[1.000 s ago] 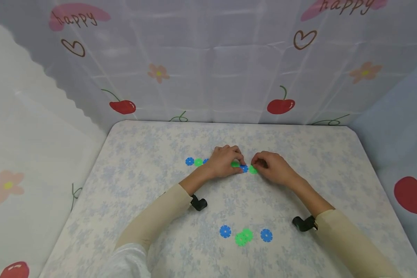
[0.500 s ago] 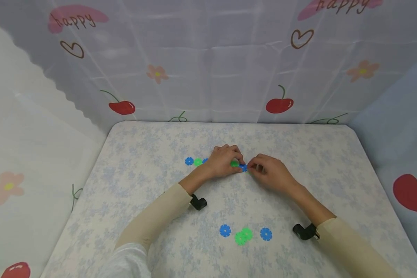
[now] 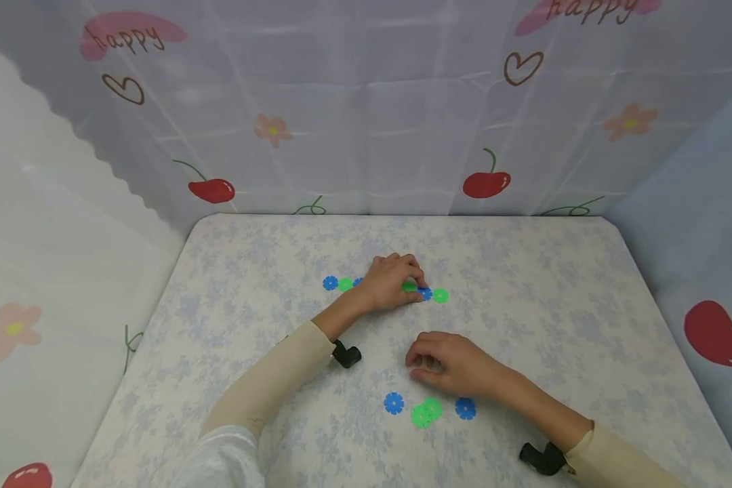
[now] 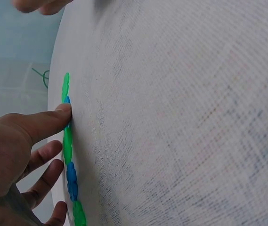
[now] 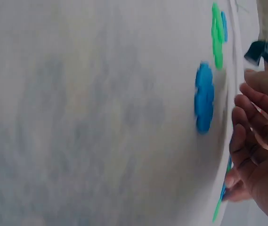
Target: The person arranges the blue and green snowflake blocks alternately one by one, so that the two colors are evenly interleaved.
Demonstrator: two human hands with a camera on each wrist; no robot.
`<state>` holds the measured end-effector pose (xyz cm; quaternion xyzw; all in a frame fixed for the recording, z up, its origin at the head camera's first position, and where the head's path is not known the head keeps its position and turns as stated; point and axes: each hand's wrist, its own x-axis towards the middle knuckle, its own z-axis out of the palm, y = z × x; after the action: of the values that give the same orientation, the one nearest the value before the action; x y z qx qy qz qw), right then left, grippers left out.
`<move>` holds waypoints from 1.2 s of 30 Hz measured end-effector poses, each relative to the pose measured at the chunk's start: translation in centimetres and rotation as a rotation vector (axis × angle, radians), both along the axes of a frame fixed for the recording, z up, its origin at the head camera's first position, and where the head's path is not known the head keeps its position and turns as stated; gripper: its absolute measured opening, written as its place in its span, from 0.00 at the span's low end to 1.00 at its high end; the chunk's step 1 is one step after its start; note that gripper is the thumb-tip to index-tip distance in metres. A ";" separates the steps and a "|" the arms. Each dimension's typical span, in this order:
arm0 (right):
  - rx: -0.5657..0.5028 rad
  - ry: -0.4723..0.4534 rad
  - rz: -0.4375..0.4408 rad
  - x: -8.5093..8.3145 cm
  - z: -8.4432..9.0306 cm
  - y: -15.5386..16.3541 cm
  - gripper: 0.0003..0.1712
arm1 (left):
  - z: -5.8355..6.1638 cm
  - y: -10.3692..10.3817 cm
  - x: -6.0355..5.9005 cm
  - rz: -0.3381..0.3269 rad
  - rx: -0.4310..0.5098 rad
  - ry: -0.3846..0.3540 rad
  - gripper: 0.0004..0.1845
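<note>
Our left hand [image 3: 392, 282] rests on the chain [image 3: 385, 289] of blue and green discs at mid-table, fingers bent over it and one fingertip [image 4: 64, 109] pressing a green link — the chain's last green disc [image 3: 440, 295] lies just beyond it. Our right hand [image 3: 451, 364] hovers nearer us with fingers loosely curled, holding nothing, just above four loose discs — a blue disc [image 3: 393, 403], a green pair [image 3: 426, 412], another blue [image 3: 465, 408] — on the table [image 3: 232, 285].

Table [image 3: 585, 285]: wide bare cloth left and right. Obstacles: row of linked discs [image 3: 341, 284] mid-table under left hand [image 3: 390, 285]; loose discs [image 3: 427, 411] near front edge beside right hand [image 3: 451, 366]. Curtain [image 3: 366, 122] closes the far side.
</note>
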<state>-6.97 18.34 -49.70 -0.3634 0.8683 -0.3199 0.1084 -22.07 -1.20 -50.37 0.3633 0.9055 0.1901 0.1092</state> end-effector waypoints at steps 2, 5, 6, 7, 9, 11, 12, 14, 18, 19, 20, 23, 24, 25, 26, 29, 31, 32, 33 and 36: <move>0.023 -0.047 0.043 0.6 0.1 -0.6 0.07 | 0.0 0.0 0.0 0.001 0.006 0.000 0.08; 0.065 -0.074 0.098 1.3 0.1 -1.5 0.10 | 0.1 0.0 0.1 -0.003 0.016 0.004 0.08; 0.075 -0.070 0.113 1.5 0.1 -1.7 0.11 | 0.1 0.0 0.1 -0.005 0.018 0.007 0.09; 0.083 -0.066 0.124 1.7 0.0 -1.9 0.11 | 0.1 0.0 0.1 -0.007 0.018 0.010 0.09; 0.099 -0.044 0.141 1.9 -0.2 -2.3 0.12 | 0.1 0.0 0.2 -0.009 0.019 0.014 0.09; 0.108 -0.035 0.153 1.9 -0.3 -2.6 0.12 | 0.1 -0.1 0.2 -0.006 0.021 0.016 0.09; 0.108 -0.037 0.158 1.9 -0.3 -2.8 0.11 | 0.1 -0.1 0.2 -0.003 0.023 0.015 0.09; 0.107 -0.049 0.163 2.0 -0.3 -3.0 0.10 | 0.0 -0.1 0.2 -0.002 0.027 0.013 0.08; 0.105 -0.071 0.153 2.2 -0.3 -3.3 0.08 | -0.1 -0.1 0.2 -0.006 0.030 0.016 0.08; 0.105 -0.071 0.148 2.2 -0.3 -3.4 0.08 | -0.1 -0.1 0.2 -0.008 0.030 0.017 0.08; 0.105 -0.070 0.146 2.2 -0.3 -3.4 0.08 | -0.1 -0.1 0.1 -0.008 0.029 0.018 0.08; 0.102 -0.068 0.142 2.3 -0.3 -3.5 0.08 | -0.1 0.0 0.1 -0.006 0.031 0.014 0.08; 0.103 -0.065 0.143 2.3 -0.3 -3.5 0.09 | -0.1 0.0 0.1 -0.005 0.032 0.011 0.08; 0.102 -0.060 0.147 2.3 -0.3 -3.5 0.09 | 0.0 0.0 0.1 -0.004 0.033 0.009 0.08; 0.104 -0.058 0.150 2.3 -0.3 -3.6 0.09 | 0.0 0.0 0.2 -0.003 0.032 0.007 0.09; 0.109 -0.056 0.156 2.3 -0.3 -3.5 0.10 | 0.1 0.0 0.1 -0.003 0.027 0.006 0.09; 0.111 -0.066 0.156 2.3 -0.3 -3.5 0.10 | 0.1 0.0 0.1 -0.003 0.021 0.009 0.09; 0.112 -0.072 0.156 2.3 -0.3 -3.4 0.10 | 0.0 0.0 0.1 -0.002 0.021 0.008 0.09; 0.112 -0.078 0.154 2.3 -0.2 -3.4 0.10 | 0.0 0.0 0.1 -0.001 0.020 0.008 0.08; 0.112 -0.091 0.152 2.3 -0.1 -3.3 0.10 | 0.0 0.0 0.2 0.002 0.021 0.005 0.08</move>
<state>-4.64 15.05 -49.83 -0.4067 0.8488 -0.2781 0.1918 -21.91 -1.21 -50.34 0.3640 0.9040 0.1991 0.1030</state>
